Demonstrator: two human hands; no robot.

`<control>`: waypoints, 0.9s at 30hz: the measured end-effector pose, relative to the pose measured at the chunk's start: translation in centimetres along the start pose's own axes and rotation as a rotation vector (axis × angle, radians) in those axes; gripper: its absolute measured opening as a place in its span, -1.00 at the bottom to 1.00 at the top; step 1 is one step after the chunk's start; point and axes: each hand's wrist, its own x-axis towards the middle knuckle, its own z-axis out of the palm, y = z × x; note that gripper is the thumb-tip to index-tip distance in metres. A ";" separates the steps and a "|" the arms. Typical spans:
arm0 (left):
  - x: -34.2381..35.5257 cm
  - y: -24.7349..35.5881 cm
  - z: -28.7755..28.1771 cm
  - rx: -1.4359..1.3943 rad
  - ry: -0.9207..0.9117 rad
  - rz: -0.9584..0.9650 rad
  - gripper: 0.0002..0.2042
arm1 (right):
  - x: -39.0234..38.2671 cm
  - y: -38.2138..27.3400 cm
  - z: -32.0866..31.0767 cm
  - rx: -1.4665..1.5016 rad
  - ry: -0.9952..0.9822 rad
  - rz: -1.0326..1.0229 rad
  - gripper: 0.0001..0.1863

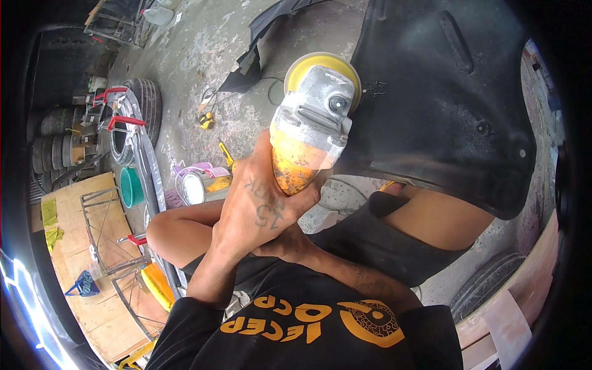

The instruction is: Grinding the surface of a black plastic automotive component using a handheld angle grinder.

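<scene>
My left hand [256,200] is wrapped round the worn orange body of an angle grinder [308,132]. Its scuffed silver head points away from me, and a round yellow disc [301,66] shows beneath the head. The disc overlaps the left edge of a large black moulded panel [431,111]; whether they touch I cannot tell. My right hand [280,243] crosses under my left wrist, and its fingers are hidden behind the left hand and forearm. Dusty marks and a few holes show on the panel, which stretches over my right leg.
On the floor to the left are a paint can [194,187], a yellow cutter knife [226,155], a yellow-black tool [208,121] and a green bucket [131,187]. Beyond stand tyres [147,111] and a long rail with red clamps [126,121]. A dark torn piece [243,73] lies ahead.
</scene>
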 end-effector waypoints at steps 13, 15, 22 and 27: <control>0.0 0.3 0.0 0.000 0.000 -0.022 -0.46 | 0.4 -0.1 0.4 0.049 0.048 -0.105 -0.24; 0.0 0.2 0.0 -0.001 -0.003 -0.016 -0.46 | 0.2 0.0 0.2 0.010 0.028 -0.033 -0.25; 0.0 0.0 0.0 -0.031 -0.007 -0.051 -0.44 | 0.2 -0.3 0.3 -0.032 0.060 -0.037 -0.14; -0.5 -0.4 -0.1 -0.136 0.065 -0.062 -0.44 | 0.2 -1.1 -0.7 -0.119 0.072 0.133 -0.03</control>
